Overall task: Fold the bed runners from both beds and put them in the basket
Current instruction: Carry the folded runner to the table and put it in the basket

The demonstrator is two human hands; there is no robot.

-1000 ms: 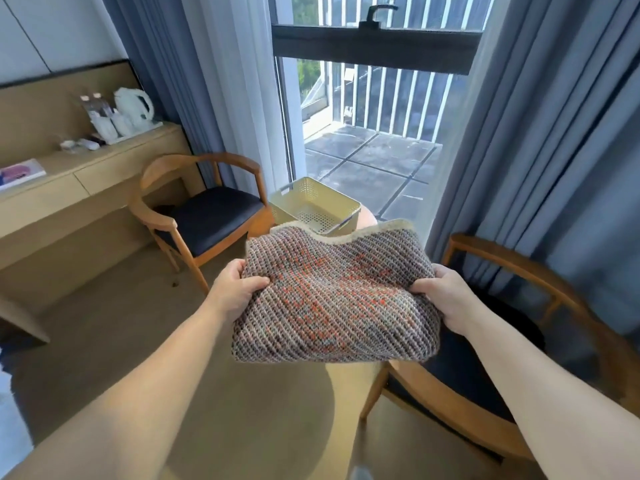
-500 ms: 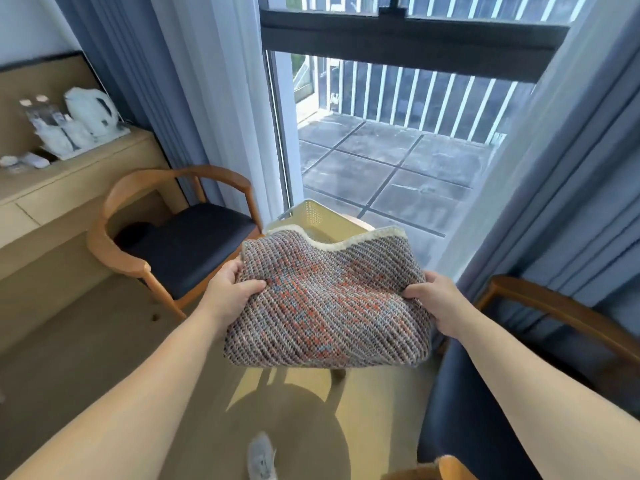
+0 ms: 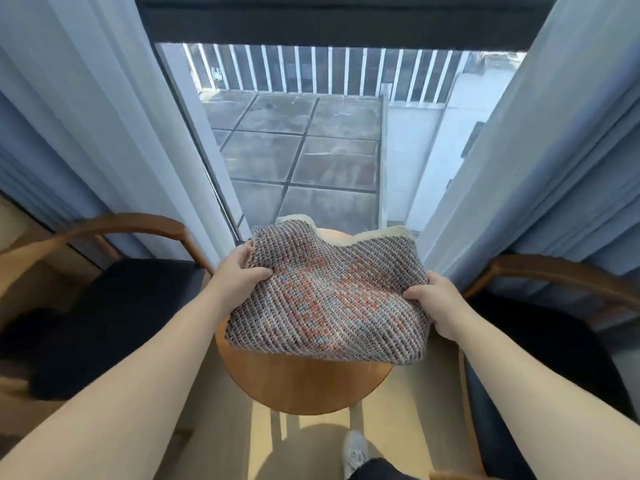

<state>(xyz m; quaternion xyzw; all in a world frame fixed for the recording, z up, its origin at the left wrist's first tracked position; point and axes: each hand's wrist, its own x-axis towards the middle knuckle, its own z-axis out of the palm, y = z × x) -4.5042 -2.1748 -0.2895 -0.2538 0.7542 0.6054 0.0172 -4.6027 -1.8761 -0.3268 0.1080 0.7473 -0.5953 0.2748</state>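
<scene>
A folded bed runner (image 3: 329, 299), woven grey with orange flecks and a cream underside, hangs in the air above a small round wooden table (image 3: 304, 382). My left hand (image 3: 239, 275) grips its left edge and my right hand (image 3: 436, 306) grips its right edge. The runner covers the far half of the table. The basket is hidden behind it and does not show.
A wooden armchair with a dark seat (image 3: 114, 306) stands to the left of the table, another armchair (image 3: 554, 341) to the right. Blue and white curtains (image 3: 86, 133) frame a glass balcony door (image 3: 298, 150) straight ahead. A shoe (image 3: 355, 455) shows on the floor below.
I have stepped closer to the window and look more steeply down. The runner has moved forward over the round table and now hides the basket that showed behind it before.
</scene>
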